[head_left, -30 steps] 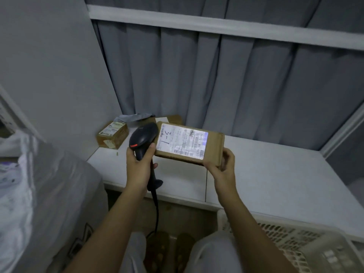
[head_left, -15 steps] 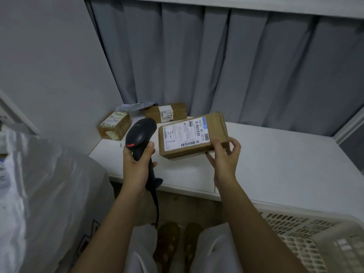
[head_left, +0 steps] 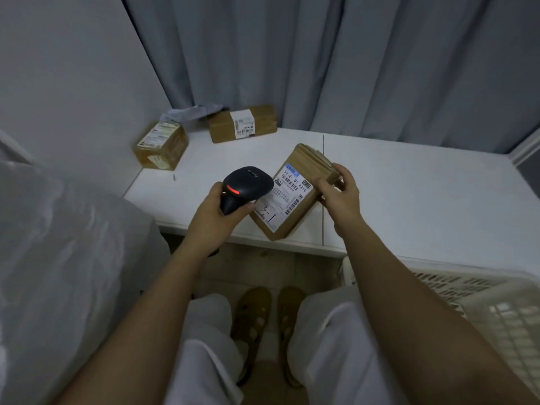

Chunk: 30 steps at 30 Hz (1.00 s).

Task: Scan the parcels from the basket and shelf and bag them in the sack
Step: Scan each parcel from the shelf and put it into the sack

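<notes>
Grip first: left hand (head_left: 214,220) wrapped round the handle of the scanner (head_left: 247,187), right hand (head_left: 340,194) pinching the upper right end of the parcel (head_left: 295,197), fingers curled over its edge. Swung within the last second from level and broadside to a slant, and lowered toward the front edge of the shelf (head_left: 409,185). Now lies long axis diagonal, far end up and right toward the curtain, near corner down past that front edge, label face up. Sits just right of the scanner head, label partly under it. Reads as the scan in hand or just done; bagging next, probably. Farther out, left of the shelf, the sack (head_left: 67,258); at the shelf's back left, two more boxes (head_left: 242,124); below its front right, the basket (head_left: 482,302).
</notes>
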Available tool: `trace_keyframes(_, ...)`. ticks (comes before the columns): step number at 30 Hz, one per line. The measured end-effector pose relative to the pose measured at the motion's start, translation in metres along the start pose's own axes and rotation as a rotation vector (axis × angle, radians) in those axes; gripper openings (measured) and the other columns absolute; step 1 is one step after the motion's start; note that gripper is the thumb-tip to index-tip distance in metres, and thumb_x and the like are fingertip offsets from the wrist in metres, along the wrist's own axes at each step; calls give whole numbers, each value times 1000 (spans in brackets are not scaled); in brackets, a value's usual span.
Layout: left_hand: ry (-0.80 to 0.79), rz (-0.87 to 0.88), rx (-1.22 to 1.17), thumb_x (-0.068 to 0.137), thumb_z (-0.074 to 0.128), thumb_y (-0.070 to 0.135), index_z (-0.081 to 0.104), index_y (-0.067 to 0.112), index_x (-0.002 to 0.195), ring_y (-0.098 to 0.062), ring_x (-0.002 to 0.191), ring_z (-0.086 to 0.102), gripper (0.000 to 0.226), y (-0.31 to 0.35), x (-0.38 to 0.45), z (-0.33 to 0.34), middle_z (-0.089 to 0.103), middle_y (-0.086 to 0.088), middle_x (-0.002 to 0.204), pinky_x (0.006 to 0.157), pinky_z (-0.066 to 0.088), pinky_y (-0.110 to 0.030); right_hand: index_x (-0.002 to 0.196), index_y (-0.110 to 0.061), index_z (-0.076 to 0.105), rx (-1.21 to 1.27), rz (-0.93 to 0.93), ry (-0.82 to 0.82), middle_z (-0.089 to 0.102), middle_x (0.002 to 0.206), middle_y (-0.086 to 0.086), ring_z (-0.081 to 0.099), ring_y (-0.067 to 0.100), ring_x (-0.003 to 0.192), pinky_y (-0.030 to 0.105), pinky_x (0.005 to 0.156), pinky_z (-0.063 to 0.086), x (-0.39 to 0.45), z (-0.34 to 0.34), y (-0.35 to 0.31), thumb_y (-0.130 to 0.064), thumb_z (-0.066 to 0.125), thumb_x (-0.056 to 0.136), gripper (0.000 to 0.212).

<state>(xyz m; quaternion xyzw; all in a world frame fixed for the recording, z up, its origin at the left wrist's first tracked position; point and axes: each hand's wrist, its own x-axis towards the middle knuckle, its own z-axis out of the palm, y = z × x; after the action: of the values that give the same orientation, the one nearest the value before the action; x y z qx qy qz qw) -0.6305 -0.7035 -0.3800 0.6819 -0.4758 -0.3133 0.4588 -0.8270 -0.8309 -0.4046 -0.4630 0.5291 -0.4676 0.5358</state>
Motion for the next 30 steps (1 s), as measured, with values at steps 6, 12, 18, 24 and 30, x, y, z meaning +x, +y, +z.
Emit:
trace_keyframes(6, -84, 5, 99, 87, 69, 24, 47, 24, 116, 2, 85, 55, 37, 2, -10, -1, 53, 18, 98, 61, 42, -5, 125, -32, 49, 7, 16, 17, 49, 114, -7, 55, 22, 115, 41, 94, 55, 1, -7, 4, -16, 70, 88, 45)
trace_keyframes(12, -95, 3, 103, 88, 68, 28, 45, 26, 120, 3, 86, 56, 39, 2, -15, -1, 54, 21, 99, 60, 42, -5, 130, -29, 47, -15, 4, 9, 47, 123, -3, 54, 22, 116, 41, 94, 54, 1, -9, 5, -15, 68, 89, 49)
trace_keyframes(18, -126, -8, 130, 89, 66, 29, 42, 26, 125, -7, 97, 57, 44, -3, -15, -2, 56, 9, 113, 71, 43, -14, 132, -29, 45, -37, -12, 9, 46, 123, -5, 53, 20, 115, 38, 93, 54, 1, -10, 6, -17, 69, 89, 51)
trace_keyframes(24, -113, 3, 157, 89, 66, 30, 42, 26, 124, -8, 94, 57, 43, -3, -14, -3, 56, 9, 110, 68, 43, -15, 133, -28, 44, -37, -19, 5, 45, 123, -6, 52, 17, 111, 35, 91, 53, 1, -9, 6, -17, 68, 90, 50)
trace_keyframes(30, -100, 24, 194, 88, 67, 29, 42, 27, 121, 0, 85, 55, 41, -3, -13, -3, 55, 15, 101, 65, 41, -13, 133, -28, 45, -31, -2, -3, 46, 124, -3, 53, 19, 112, 38, 93, 54, 1, -10, 6, -16, 68, 89, 51)
